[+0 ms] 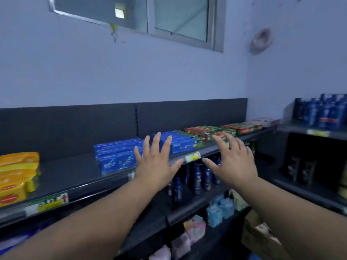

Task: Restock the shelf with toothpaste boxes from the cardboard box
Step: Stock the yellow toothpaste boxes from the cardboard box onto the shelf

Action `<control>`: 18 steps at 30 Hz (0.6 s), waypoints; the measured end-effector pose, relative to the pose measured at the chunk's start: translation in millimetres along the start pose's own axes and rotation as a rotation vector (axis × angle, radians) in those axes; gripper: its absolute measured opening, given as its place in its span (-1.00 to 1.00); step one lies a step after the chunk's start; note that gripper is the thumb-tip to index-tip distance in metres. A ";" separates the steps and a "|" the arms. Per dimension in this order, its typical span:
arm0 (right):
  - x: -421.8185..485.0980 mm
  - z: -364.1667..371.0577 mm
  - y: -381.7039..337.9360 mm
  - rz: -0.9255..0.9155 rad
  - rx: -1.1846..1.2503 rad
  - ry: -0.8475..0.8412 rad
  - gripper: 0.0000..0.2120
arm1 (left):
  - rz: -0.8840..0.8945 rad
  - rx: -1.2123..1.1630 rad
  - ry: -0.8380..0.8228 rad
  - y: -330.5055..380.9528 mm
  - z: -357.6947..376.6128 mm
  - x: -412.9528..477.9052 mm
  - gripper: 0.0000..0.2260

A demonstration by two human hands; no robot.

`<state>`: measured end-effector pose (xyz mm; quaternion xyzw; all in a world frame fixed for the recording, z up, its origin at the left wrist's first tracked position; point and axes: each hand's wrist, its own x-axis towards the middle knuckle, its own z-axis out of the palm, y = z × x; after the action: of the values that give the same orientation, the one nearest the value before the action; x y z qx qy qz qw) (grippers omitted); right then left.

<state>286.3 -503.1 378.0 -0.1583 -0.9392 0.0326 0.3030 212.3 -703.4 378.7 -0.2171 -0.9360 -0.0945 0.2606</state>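
A long dark shelf [75,177] runs along a pale wall [131,76], seen from head height. Toothpaste lies flat on it in rows: blue boxes [116,154] in the middle, red and green boxes [206,132] further right. Bare shelf lies between the blue boxes and some yellow packs [16,175] at the far left. The cardboard box [259,239] sits low at the right, below the shelves, partly hidden by the right forearm [291,212]. The left hand [155,162] and right hand [232,162] reach to the shelf front, each grip spread wide, fingers straight, holding nothing; whether they touch the boxes cannot be told. The step looks like squaring the rows: flat palms pressed evenly on the box ends should keep them flush and unskewed. The front lip, with a price tag [192,156] between the hands, is the edge to mind; the bare stretch at the left gives room for more stock
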 end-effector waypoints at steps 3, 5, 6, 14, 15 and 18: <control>-10.1 -16.1 59.6 0.082 -0.049 0.030 -0.25 | 0.075 -0.067 -0.007 65.2 12.7 11.6 -0.32; -16.9 -24.9 93.0 0.133 -0.075 0.033 -0.26 | 0.120 -0.099 -0.015 105.3 20.1 18.5 -0.32; -19.5 -28.6 108.2 0.159 -0.086 0.026 -0.26 | 0.144 -0.106 -0.018 123.8 23.8 22.1 -0.32; -32.2 -34.6 200.8 0.342 -0.173 0.019 -0.27 | 0.356 -0.215 -0.051 240.8 70.6 54.0 -0.33; -31.9 -31.0 209.8 0.361 -0.181 0.007 -0.27 | 0.376 -0.229 -0.066 251.6 79.2 58.4 -0.33; -24.9 -16.1 235.2 0.406 -0.207 -0.022 -0.27 | 0.428 -0.268 -0.086 279.3 107.1 76.3 -0.33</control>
<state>380.0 -288.6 340.3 -0.3740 -0.8896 -0.0020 0.2623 232.9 -397.1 346.2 -0.4468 -0.8579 -0.1513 0.2037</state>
